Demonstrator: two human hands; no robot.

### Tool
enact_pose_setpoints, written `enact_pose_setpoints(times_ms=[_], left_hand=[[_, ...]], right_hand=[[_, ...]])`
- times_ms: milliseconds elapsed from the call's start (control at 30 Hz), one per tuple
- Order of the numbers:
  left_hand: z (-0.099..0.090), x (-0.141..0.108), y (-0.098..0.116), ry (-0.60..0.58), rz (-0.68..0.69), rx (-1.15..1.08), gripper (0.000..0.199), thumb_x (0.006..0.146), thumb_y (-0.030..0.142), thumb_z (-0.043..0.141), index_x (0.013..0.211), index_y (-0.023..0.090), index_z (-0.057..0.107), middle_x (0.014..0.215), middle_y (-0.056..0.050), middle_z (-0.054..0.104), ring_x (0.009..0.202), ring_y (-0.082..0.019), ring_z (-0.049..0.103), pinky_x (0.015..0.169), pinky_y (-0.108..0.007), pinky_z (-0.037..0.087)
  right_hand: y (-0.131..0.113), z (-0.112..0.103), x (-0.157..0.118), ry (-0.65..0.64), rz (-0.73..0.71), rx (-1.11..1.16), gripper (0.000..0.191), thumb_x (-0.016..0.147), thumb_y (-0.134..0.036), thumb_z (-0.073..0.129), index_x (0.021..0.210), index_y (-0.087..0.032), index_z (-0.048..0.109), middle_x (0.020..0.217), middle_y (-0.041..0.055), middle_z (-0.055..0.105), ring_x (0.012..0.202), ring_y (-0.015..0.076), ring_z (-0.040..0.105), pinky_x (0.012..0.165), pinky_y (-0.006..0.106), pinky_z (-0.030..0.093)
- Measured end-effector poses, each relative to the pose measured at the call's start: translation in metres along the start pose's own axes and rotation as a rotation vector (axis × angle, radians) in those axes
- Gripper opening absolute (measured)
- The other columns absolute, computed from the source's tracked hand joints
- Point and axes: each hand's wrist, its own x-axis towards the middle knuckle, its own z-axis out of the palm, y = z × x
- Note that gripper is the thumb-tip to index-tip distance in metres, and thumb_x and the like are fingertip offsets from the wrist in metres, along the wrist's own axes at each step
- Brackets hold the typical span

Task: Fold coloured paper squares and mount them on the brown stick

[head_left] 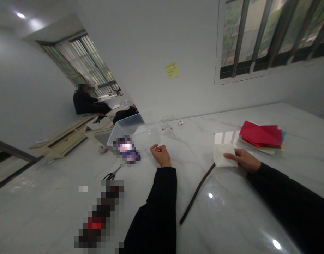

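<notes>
On the white marbled tabletop [231,211], the cream squarish paper piece [219,158] is pinched by the right hand [245,159] just left of the red paper pile [261,134], so creases are risked if it's squeezed hard, while the left hand [162,157] is loosely curled, contents honestly unclear.

Ahead of you, a plain pale wall [151,42] rises behind the white, grey-veined bench [217,233], a yellow sticky note [172,70] fixed to it with writing too small to read. To your upper right, dark upright bars cross a window [259,38], with greenery and a pale building [280,8] beyond the glass. To your left, the room opens toward a second barred window [89,53], partly covered by a whitish curtain [72,58], where a person [85,102] in dark clothing sits near tan, panelled furniture [65,140]. A ceiling light [20,15] glows above, and bright spots gleam on your bench's glossy top.
</notes>
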Motion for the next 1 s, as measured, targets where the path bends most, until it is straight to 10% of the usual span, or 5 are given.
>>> enact_pose_setpoints(times_ms=[100,400,633,833,1000], left_hand=[[-0.021,0.026,-0.001,0.235,0.083,0.069,0.039,0.072,0.012,0.058,0.106,0.020,0.041,0.073,0.006,0.044,0.065,-0.009,0.048,0.068,-0.024,0.041],[-0.055,0.067,-0.016,0.457,0.009,0.161,0.057,0.071,0.014,0.059,0.123,0.019,0.035,0.072,0.006,0.044,0.066,-0.013,0.050,0.076,-0.032,0.044],[-0.059,0.077,-0.017,0.410,-0.028,0.093,0.059,0.069,0.010,0.057,0.125,0.014,0.040,0.076,0.004,0.048,0.065,-0.012,0.050,0.074,-0.029,0.046],[-0.056,0.067,0.006,0.274,0.294,0.137,0.057,0.069,0.005,0.051,0.126,0.014,0.049,0.100,-0.005,0.057,0.067,-0.008,0.046,0.067,-0.022,0.043],[-0.038,0.043,0.021,0.077,0.257,0.107,0.048,0.075,0.012,0.051,0.123,0.015,0.056,0.077,0.001,0.052,0.057,-0.007,0.041,0.056,-0.019,0.038]], right_hand=[[-0.001,0.000,0.000,0.005,-0.011,0.008,0.050,0.075,-0.060,0.065,0.095,-0.015,0.071,0.092,0.0099,0.075,0.080,0.0272,0.069,0.072,0.039,0.054],[0.004,-0.001,0.003,-0.015,-0.011,0.035,0.048,0.075,-0.058,0.067,0.095,-0.015,0.072,0.094,0.0104,0.075,0.081,0.0261,0.069,0.072,0.037,0.053],[-0.003,0.002,-0.001,0.017,-0.018,-0.008,0.046,0.075,-0.059,0.067,0.091,-0.016,0.073,0.091,0.0092,0.075,0.079,0.0263,0.068,0.074,0.038,0.053],[-0.007,0.003,-0.003,0.003,-0.023,-0.026,0.047,0.075,-0.060,0.066,0.089,-0.015,0.072,0.088,0.0094,0.074,0.077,0.0266,0.068,0.072,0.039,0.053],[-0.004,0.002,-0.002,-0.003,-0.030,-0.013,0.048,0.075,-0.059,0.066,0.091,-0.015,0.073,0.088,0.0090,0.074,0.077,0.0264,0.068,0.072,0.038,0.053]])
